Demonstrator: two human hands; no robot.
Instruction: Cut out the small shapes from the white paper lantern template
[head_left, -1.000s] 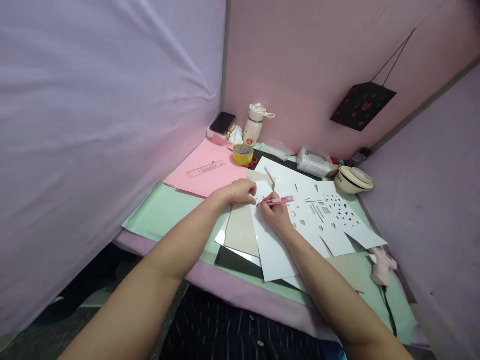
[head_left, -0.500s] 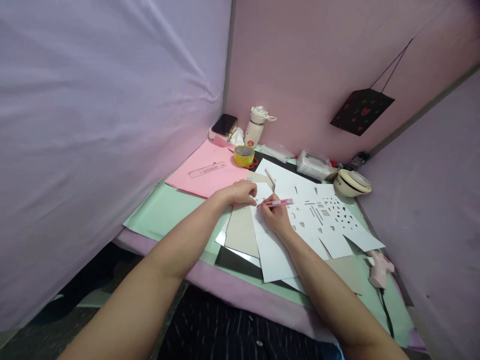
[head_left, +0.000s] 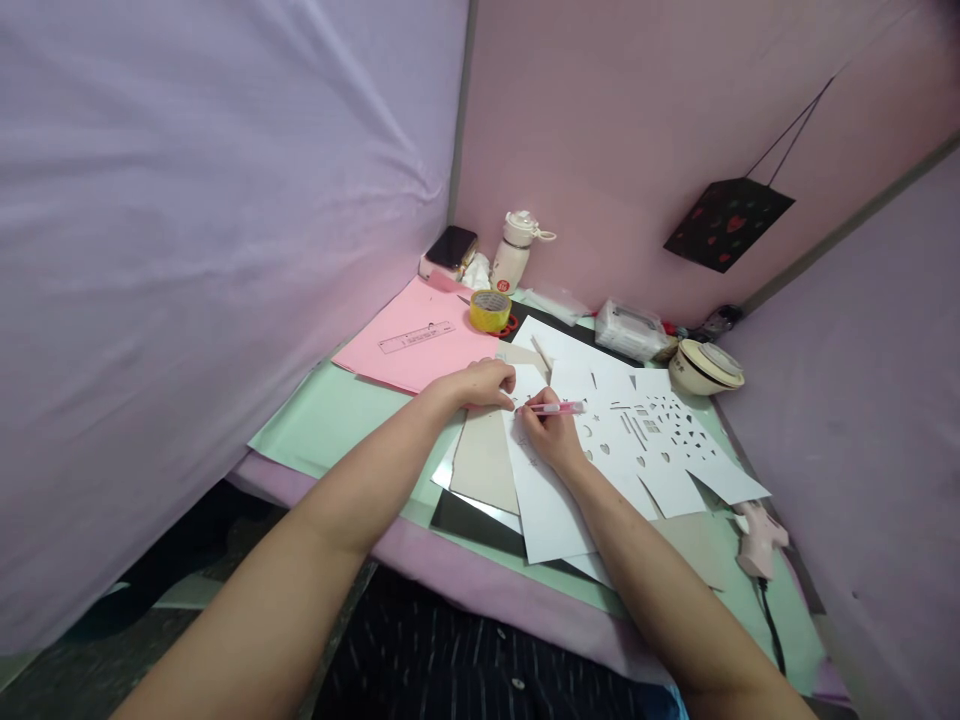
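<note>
In my right hand [head_left: 551,428] is a slim pink-and-white pen-like tool [head_left: 561,408], gripped near its tip, which is down at the white sheet [head_left: 551,520]. My left hand [head_left: 489,384] rests on the upper left part of that sheet, thumb apart from the bent fingers, holding nothing. Beneath the sheet's left side lies a beige board [head_left: 484,465]. To the right are white sheets with cut-out shapes [head_left: 679,485], including hearts, a moon and small irregular holes.
Pink paper [head_left: 405,350] bears a clear ruler [head_left: 417,338]. Behind stand yellow tape [head_left: 490,311], a white bottle [head_left: 510,262] and a phone [head_left: 453,246]. Farther right are a clear box [head_left: 628,331], a bowl [head_left: 703,369] and a pink corded glue gun [head_left: 761,540].
The view has shifted very slightly. The tool in my right hand has tilted a little; both hands stay in nearly the same place.
</note>
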